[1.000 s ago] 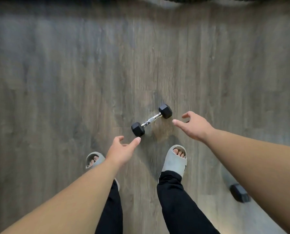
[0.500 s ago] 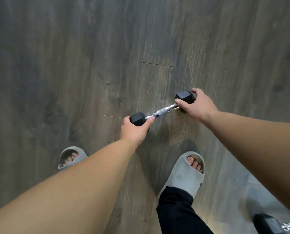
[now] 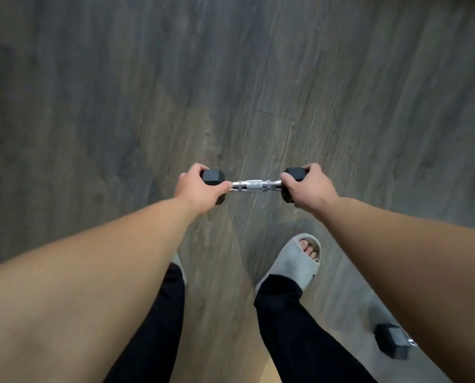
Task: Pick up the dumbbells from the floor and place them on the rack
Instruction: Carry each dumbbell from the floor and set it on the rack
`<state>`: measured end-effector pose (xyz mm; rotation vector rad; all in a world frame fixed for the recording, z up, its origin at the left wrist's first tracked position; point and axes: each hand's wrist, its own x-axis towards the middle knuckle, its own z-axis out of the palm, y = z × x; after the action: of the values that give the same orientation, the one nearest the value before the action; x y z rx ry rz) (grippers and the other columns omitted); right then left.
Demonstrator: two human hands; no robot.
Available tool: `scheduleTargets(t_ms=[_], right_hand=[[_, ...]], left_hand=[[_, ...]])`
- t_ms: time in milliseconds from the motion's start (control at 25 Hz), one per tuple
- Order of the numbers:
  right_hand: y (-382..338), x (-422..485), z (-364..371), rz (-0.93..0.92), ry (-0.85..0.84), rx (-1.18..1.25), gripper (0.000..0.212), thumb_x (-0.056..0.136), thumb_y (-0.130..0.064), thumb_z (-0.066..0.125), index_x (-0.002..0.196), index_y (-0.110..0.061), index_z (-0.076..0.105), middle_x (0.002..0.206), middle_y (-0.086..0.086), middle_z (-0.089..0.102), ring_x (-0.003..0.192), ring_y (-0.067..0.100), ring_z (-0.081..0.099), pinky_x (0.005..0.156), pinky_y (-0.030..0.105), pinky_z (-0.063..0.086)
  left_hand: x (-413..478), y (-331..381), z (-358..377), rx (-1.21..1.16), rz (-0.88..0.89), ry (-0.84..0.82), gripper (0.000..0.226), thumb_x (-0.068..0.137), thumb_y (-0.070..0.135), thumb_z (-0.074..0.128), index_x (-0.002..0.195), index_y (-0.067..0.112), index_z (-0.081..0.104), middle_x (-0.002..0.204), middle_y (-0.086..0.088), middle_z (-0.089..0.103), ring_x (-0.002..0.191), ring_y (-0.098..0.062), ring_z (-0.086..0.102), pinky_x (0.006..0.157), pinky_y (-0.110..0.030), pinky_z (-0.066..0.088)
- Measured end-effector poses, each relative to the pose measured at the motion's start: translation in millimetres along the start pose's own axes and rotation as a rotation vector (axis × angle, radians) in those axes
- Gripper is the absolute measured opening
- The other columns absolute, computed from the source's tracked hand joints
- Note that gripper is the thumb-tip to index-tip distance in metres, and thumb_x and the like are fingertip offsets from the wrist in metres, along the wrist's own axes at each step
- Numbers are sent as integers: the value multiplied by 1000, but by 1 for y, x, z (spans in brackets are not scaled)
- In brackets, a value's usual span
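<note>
Dumbbell [image 3: 254, 186] level: your left hand [image 3: 200, 189] and right hand [image 3: 309, 187] each wrap a hex head, balancing it. Rack's out of view.

Head view, steeply down, floor [image 3: 92, 106] close

Place: an indoor workout spot, home or gym, cannot tell which
Floor: grey-brown wood-grain plank flooring [image 3: 147, 92]
Equipment: black hex-headed dumbbell with knurled chrome handle [image 3: 254, 185]; second black hex dumbbell [image 3: 392, 340] lying nearby
Footwear: grey open-toed slide sandal [image 3: 291, 262]
</note>
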<state>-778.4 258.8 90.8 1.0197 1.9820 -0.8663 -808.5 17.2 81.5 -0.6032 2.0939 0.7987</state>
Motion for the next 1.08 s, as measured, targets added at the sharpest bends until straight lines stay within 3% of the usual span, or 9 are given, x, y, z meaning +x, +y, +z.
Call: scheduleTargets(t_ms=[80,280,440,520,600,800,880,960,1080], right_hand=[[-31,-55,-13,11,-8,44,64,89,-48,65,136,-9,46,121,15,68,100,37,70,91,49,58],[-129,-215,-72,-70,-14,98,67,86,-50,67,135,-10,45,118,12,66,94,34,72,84,45,61],[-195,-346,-104,-132,12,177,61,83,-48,69,127,-12,47,109,10,69,87,28,73,81,48,63],[-226,-412,-104,-129,6,246,58,82,-45,70,124,-10,49,96,7,71,74,24,73,79,50,65],[-257,-468,-91,-141,-13,314,57,84,-42,73,125,-9,49,89,2,65,67,17,68,74,46,66],[-334,-570,-21,-164,-142,462,60,84,-38,76,128,-7,49,98,6,59,80,21,67,67,42,66],[-367,-606,17,-184,-205,477,58,84,-36,77,127,-6,52,100,9,63,81,23,69,62,40,65],[-398,-634,57,-193,-275,481,62,80,-36,78,129,-5,56,109,16,69,89,29,73,59,38,63],[-436,-665,102,-215,-355,476,76,66,-36,81,130,-3,58,109,19,71,90,32,75,60,38,63]], left_hand=[[-40,14,-56,16,5,19,53,70,51,87,107,23,62,116,-6,64,95,-23,66,66,-28,50],[-168,52,-205,-68,23,106,59,64,49,92,107,23,62,117,-9,64,96,-25,67,83,-39,57],[-271,71,-315,-99,85,198,60,59,54,92,105,29,62,114,-5,59,96,-22,63,76,-31,49],[-321,70,-376,-88,121,247,58,58,56,90,104,33,62,112,-3,61,94,-20,60,72,-28,45],[-363,61,-438,-65,148,284,59,58,55,89,106,30,65,113,-3,63,94,-21,60,70,-27,44],[-431,20,-583,-50,145,398,75,56,56,91,117,23,62,110,2,64,96,-19,62,75,-32,51],[-450,-11,-638,-67,137,447,72,55,56,91,113,25,62,104,4,64,89,-15,63,67,-30,50],[-463,-47,-683,-77,129,494,70,55,57,91,111,26,61,98,7,64,83,-11,63,61,-29,48],[-478,-95,-729,-51,109,559,83,58,58,89,127,22,60,107,5,61,92,-16,62,69,-31,49]])
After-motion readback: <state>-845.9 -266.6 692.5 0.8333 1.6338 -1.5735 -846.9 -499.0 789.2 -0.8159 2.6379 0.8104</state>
